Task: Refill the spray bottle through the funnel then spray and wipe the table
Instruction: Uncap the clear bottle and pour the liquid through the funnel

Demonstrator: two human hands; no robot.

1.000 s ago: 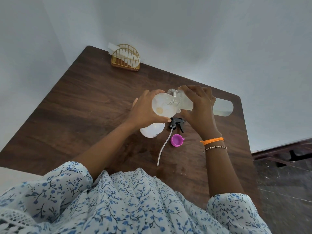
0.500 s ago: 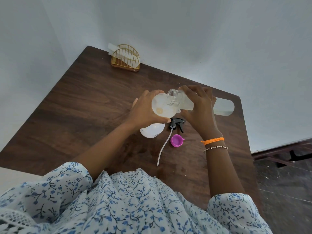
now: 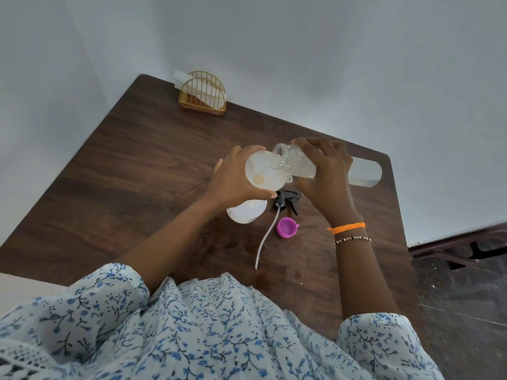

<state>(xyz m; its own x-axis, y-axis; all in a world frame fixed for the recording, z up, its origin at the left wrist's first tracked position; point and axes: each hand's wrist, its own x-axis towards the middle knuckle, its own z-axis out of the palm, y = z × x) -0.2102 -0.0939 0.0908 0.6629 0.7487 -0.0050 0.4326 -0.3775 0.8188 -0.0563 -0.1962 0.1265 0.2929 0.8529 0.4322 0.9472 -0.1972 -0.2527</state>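
A white translucent funnel (image 3: 263,171) sits on top of the white spray bottle (image 3: 247,211), which stands near the middle of the brown table (image 3: 123,174). My left hand (image 3: 233,179) grips the funnel's rim. My right hand (image 3: 323,171) holds a clear refill bottle (image 3: 365,174) tipped almost level, its open mouth over the funnel bowl. The black spray head (image 3: 286,200) with its white dip tube lies on the table right of the bottle. A purple cap (image 3: 286,227) lies beside the tube.
A gold wire napkin holder (image 3: 203,94) with white napkins stands at the table's far edge against the wall. The table's right edge drops to a dark floor (image 3: 461,283). My floral sleeves fill the bottom of the view.
The refill bottle's base has risen very slightly; both hands stay in the same place over the funnel.
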